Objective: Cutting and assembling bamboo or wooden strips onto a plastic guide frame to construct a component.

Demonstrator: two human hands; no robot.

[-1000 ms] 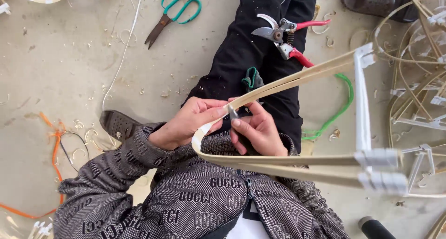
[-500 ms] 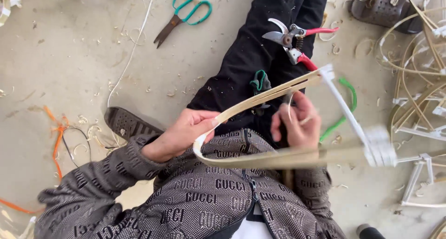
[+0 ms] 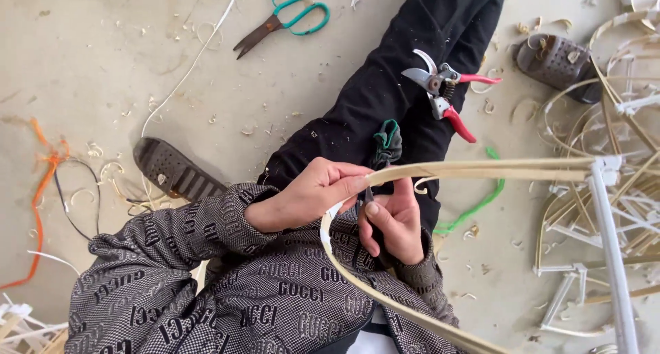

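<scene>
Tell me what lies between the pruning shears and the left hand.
In the head view, between the pruning shears and the left hand lies the black trouser leg, with a small green-handled tool resting on it.

— Bamboo strip (image 3: 481, 170)?
— Pale, thin, bent into a tight loop over the lap, pinched at the bend; upper run level toward the right, lower run curving down.
— Tool (image 3: 371, 209)?
— Dark, slim, upright beside the bend.
</scene>
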